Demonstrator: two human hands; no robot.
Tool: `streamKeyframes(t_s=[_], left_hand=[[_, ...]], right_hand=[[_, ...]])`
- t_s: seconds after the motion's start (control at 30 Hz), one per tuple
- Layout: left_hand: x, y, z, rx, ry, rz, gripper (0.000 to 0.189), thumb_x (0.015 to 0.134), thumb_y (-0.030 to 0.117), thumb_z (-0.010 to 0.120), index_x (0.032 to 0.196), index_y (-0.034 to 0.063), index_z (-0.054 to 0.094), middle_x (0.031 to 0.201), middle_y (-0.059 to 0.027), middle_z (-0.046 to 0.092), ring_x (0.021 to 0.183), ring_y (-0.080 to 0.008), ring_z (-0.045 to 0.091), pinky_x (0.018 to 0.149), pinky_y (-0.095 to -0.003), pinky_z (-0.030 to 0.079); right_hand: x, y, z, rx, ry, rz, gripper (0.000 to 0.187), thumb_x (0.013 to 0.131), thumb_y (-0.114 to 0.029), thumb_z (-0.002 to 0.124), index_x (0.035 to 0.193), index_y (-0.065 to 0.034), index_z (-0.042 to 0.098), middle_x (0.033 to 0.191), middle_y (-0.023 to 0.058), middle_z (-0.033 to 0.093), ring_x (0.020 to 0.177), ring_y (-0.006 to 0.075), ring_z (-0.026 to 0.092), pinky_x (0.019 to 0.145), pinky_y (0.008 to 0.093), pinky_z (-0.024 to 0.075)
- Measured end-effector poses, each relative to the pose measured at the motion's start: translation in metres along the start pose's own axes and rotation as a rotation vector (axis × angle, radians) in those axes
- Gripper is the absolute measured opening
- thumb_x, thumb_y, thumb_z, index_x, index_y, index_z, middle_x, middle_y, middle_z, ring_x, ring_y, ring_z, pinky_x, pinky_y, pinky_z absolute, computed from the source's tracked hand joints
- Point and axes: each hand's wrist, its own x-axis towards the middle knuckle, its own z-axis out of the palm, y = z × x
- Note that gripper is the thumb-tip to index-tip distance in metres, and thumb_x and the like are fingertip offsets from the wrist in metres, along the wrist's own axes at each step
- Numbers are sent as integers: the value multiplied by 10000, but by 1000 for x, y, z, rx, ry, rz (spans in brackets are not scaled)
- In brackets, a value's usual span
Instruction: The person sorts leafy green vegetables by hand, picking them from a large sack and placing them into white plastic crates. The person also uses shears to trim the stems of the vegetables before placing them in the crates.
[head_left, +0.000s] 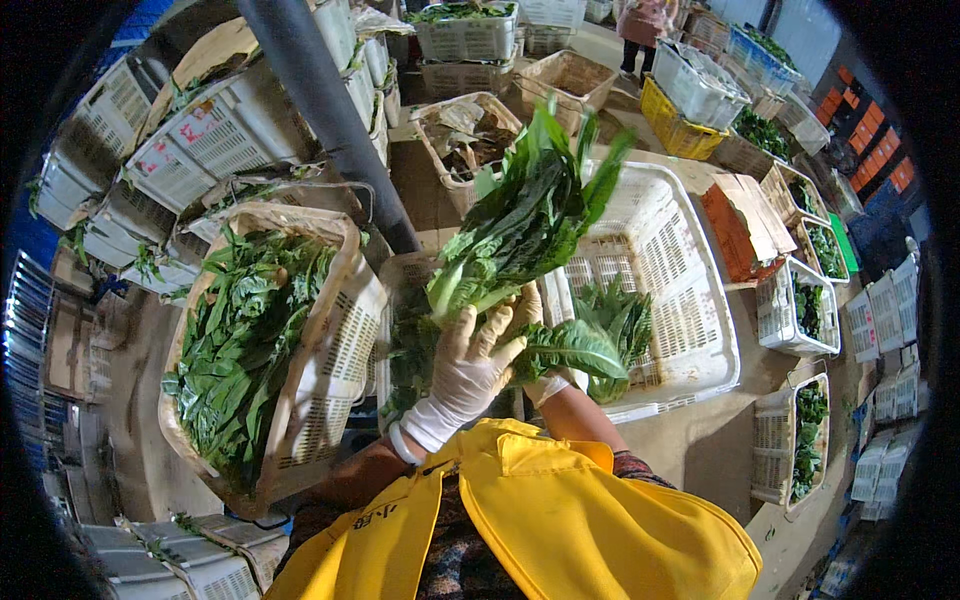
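A bunch of long-leaved green vegetable (517, 217) stands raised before me, its pale base low and its leaf tips blurred. My left hand (469, 371), in a whitish glove, has its fingers against the base. Behind them, my gloved right hand (531, 307) supports the same bunch, largely hidden by a drooping leaf (581, 351) and the left fingers. Under my hands is a crate (386, 330) with shaded greens in it. To the right, a white plastic crate (686, 262) holds a few leafy bunches (619, 330) on its near left side.
At left, a tilted crate (330, 360) is full of long greens (255, 337). A dark metal post (337, 112) rises beyond it. Ahead sits a crate of leaf scraps (469, 139). A cardboard-topped box (750, 217) and several crates of greens line the right; a person (646, 26) stands far off.
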Motion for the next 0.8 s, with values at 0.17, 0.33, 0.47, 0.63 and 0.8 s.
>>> streamKeyframes(t_s=[0.17, 0.33, 0.47, 0.63, 0.8], left_hand=[[-22, -1, 10, -74, 65, -92, 291, 752, 257, 743, 1008, 143, 665, 1192, -103, 491, 1044, -306, 525, 910, -394, 435], [-69, -17, 11, -268, -199, 207, 208, 799, 138, 630, 999, 174, 586, 1073, 27, 606, 1036, -192, 564, 838, -366, 462], [-125, -56, -3, -149, -228, -81, 205, 781, 44, 578, 969, 120, 553, 1037, -28, 594, 970, -203, 560, 824, -350, 475], [-132, -84, -1, 63, -281, -361, 496, 735, 177, 682, 1203, 109, 530, 1171, -151, 493, 1106, -318, 451, 913, -461, 361], [-76, -63, -9, -747, 36, -601, 344, 852, 196, 665, 1166, 90, 573, 1112, -66, 606, 924, -174, 594, 829, -316, 495]], right_hand=[[14, 3, -17, 207, -104, 53, 510, 882, -404, 537, 1260, -63, 507, 1238, 142, 561, 1123, 310, 544, 1000, 479, 424], [6, 1, -32, 169, -23, 68, 505, 823, -338, 653, 1240, -82, 528, 1245, 115, 562, 1119, 282, 551, 992, 473, 432], [-15, -6, -37, 59, 27, 100, 501, 820, -330, 659, 1236, -82, 531, 1245, 115, 563, 1117, 279, 553, 992, 470, 433], [-30, -11, -36, 34, 34, 108, 496, 816, -321, 668, 1231, -83, 534, 1244, 115, 564, 1115, 276, 555, 992, 467, 434], [-30, -10, -50, 32, -12, 116, 492, 812, -311, 676, 1226, -83, 538, 1243, 114, 566, 1113, 273, 557, 991, 463, 435]])
